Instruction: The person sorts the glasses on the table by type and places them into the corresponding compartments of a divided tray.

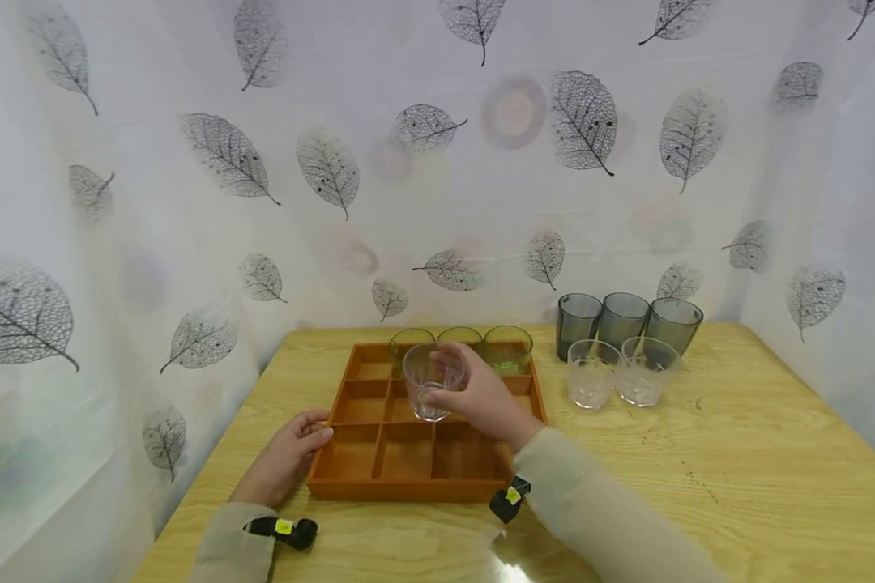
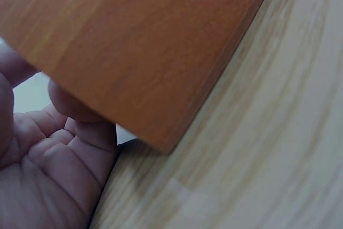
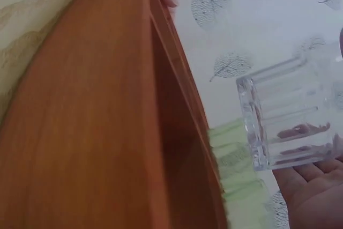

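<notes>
My right hand (image 1: 488,401) grips a clear drinking glass (image 1: 426,380) by its side, thumb near and fingers beyond. That glass is held above the middle of a divided wooden tray (image 1: 408,491), and the right wrist view shows the glass (image 3: 289,116) tilted on its side in that picture. At the tray's left wall, my left hand (image 1: 284,457) holds the edge with thumb and bent fingers. From the left wrist, those fingers (image 2: 80,105) show curled against the wooden side (image 2: 128,63). Three green glasses (image 1: 509,356) stand along the tray's back row, one partly hidden behind my right hand.
Right of the tray, two clear glasses (image 1: 591,376) stand on the wooden table (image 1: 736,453). Behind them are three dark grey glasses (image 1: 579,324) in a row. A leaf-patterned white curtain (image 1: 437,210) hangs behind the table and along its sides.
</notes>
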Demonstrator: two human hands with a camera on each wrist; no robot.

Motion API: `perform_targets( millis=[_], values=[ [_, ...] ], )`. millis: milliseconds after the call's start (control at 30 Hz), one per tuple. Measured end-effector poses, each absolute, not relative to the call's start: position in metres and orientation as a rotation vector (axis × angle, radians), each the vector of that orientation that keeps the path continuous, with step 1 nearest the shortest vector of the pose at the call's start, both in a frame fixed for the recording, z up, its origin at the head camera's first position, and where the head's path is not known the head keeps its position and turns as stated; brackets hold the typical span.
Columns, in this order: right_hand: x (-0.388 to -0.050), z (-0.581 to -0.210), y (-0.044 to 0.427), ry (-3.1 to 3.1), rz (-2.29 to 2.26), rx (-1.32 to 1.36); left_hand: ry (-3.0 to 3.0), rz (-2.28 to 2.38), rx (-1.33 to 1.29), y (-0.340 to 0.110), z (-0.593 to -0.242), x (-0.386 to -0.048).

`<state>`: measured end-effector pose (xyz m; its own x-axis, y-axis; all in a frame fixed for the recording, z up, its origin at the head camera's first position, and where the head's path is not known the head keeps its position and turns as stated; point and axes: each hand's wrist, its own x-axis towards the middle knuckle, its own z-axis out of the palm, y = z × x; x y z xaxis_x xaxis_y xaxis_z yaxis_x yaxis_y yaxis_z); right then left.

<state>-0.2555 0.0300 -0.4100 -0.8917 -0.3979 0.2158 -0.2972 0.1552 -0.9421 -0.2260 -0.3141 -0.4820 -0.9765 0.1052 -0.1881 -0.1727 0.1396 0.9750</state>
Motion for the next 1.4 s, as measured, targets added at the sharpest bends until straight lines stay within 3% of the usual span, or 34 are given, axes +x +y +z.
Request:
perform_targets(
  millis=[367,1400],
  values=[
    [-0.265,-0.425,-0.001,2.259,-1.955,-0.536,2.2,1.926,-0.082,-0.312,-0.48,-0.225],
    [-0.271,-0.444,-0.012,2.449,-1.683,-0.524,2.2,1.916,-0.065,-0.315,-0.48,-0.225]
  ],
)
